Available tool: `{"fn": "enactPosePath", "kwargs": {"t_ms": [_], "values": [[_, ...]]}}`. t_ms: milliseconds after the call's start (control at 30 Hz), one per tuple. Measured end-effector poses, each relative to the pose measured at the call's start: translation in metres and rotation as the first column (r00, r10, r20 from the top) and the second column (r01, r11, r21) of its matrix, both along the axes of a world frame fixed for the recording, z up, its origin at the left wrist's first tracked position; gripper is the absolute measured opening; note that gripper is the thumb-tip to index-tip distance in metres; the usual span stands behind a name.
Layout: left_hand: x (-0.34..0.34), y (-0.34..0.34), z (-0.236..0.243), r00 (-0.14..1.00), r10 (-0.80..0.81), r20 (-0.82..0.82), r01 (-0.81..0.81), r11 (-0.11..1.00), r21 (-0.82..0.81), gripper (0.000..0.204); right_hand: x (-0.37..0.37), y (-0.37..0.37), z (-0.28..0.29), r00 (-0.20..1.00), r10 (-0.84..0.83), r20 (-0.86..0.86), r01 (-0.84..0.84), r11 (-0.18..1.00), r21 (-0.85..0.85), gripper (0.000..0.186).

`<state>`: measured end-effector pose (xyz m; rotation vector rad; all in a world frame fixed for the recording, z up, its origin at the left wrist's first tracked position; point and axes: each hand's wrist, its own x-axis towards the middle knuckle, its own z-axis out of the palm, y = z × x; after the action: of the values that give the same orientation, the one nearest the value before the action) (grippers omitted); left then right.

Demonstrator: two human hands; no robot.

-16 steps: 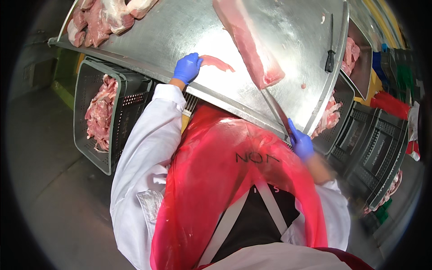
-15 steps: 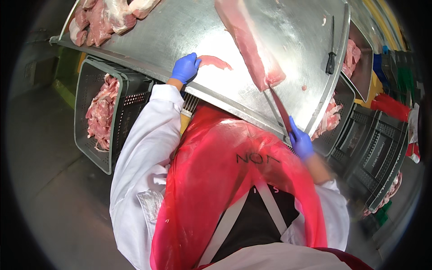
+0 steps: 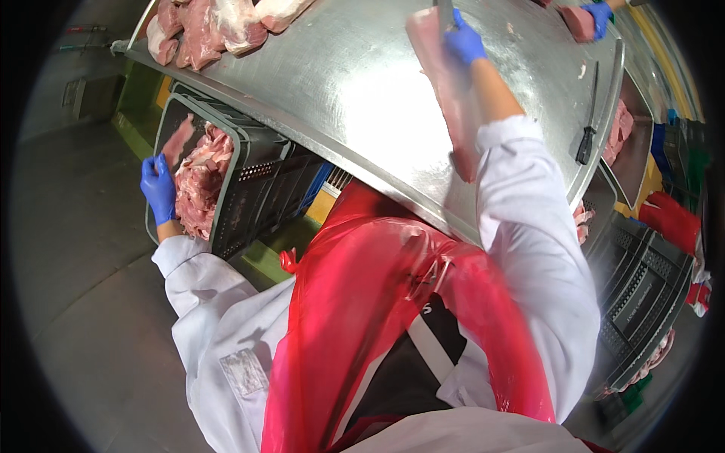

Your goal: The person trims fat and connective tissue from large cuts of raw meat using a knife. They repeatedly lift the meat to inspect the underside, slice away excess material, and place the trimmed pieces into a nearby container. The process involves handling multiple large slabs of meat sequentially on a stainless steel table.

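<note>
A curved stainless steel table (image 3: 355, 98) fills the upper middle of the view. Below it hangs the person's red plastic apron (image 3: 362, 317) over a white coat with a pale rectangular label patch (image 3: 243, 371) on the left sleeve. To the left, under the table edge, stands a dark slatted plastic crate (image 3: 257, 189) holding pink meat trimmings (image 3: 198, 185). More dark crates (image 3: 642, 294) stand at the right, beside something red.

A long slab of pink meat (image 3: 445, 90) lies lengthwise on the table. The right hand (image 3: 462, 39), in a blue glove, is closed around a knife (image 3: 445, 11) at the slab's far end; only a short part of the blade shows. The left hand (image 3: 158, 189), also blue-gloved, reaches out over the crate's near rim and pinches a thin strip of meat (image 3: 178, 140) that hangs above the trimmings.

Large meat cuts (image 3: 204, 26) are piled at the table's far left corner. A dark-handled knife (image 3: 587, 113) lies near the right edge. Another person's blue-gloved hand (image 3: 600, 13) rests on a piece of meat (image 3: 575, 21) at the top right.
</note>
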<state>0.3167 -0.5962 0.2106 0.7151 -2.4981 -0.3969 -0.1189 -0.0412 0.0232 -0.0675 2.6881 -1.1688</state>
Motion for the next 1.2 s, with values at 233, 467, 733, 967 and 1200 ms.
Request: {"fn": "enactPosePath", "kwargs": {"t_ms": [233, 467, 733, 967, 1200], "values": [[0.1, -0.076, -0.089, 0.911, 0.207, 0.358, -0.126, 0.964, -0.235, 0.049, -0.005, 0.013, 0.026, 0.936, 0.277, 0.217, -0.29, 0.957, 0.031, 0.075], [-0.02, -0.067, -0.049, 0.994, -0.025, -0.109, 0.033, 0.997, 0.076, 0.038, 0.03, -0.003, 0.087, 0.84, 0.279, 0.464, -0.272, 0.959, -0.085, 0.074], [-0.213, 0.102, -0.039, 0.832, -0.497, -0.246, 0.534, 0.838, 0.112, 0.032, 0.194, 0.066, 0.144, 0.616, 0.359, 0.701, -0.377, 0.916, -0.137, 0.07], [-0.255, 0.272, -0.155, 0.552, -0.749, 0.366, 0.671, 0.659, 0.338, 0.029, 0.226, 0.094, 0.149, 0.871, 0.135, 0.473, -0.009, 0.966, -0.26, 0.077], [-0.24, 0.234, -0.199, 0.577, -0.804, 0.143, 0.727, 0.585, 0.36, 0.018, 0.214, -0.012, 0.068, 0.948, 0.062, 0.313, 0.018, 0.969, -0.247, 0.072]]}}
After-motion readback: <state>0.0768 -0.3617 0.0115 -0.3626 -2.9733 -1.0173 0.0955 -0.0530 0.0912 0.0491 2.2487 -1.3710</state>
